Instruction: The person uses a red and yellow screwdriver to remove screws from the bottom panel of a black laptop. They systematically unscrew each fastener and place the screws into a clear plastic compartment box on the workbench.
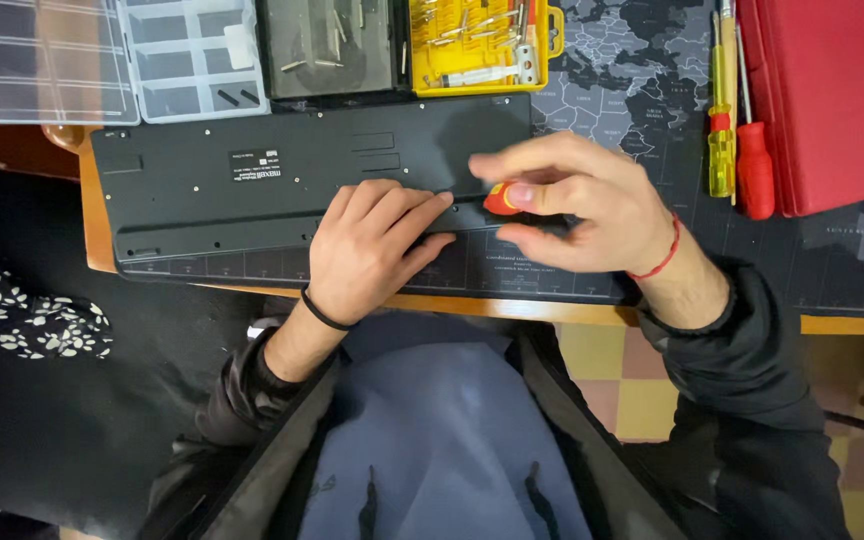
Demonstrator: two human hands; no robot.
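The left hand (370,245) lies flat, fingers together, on the upturned keyboard (252,180). Beside it over the keyboard's lower edge, the right hand (577,205) pinches a red-handled screwdriver (500,198).

**Labels and cases on the desk**

- White rectangular label (255,165): stuck on the dark keyboard underside (202,190), left of centre, small dark print.
- Clear plastic compartment box (107,55): top left, lid open.
- Yellow bit case (477,45): top centre, holding metal bits.
- Red case (832,95): top right, closed.
- Dark grey tray (327,45): between the clear box and the yellow case.
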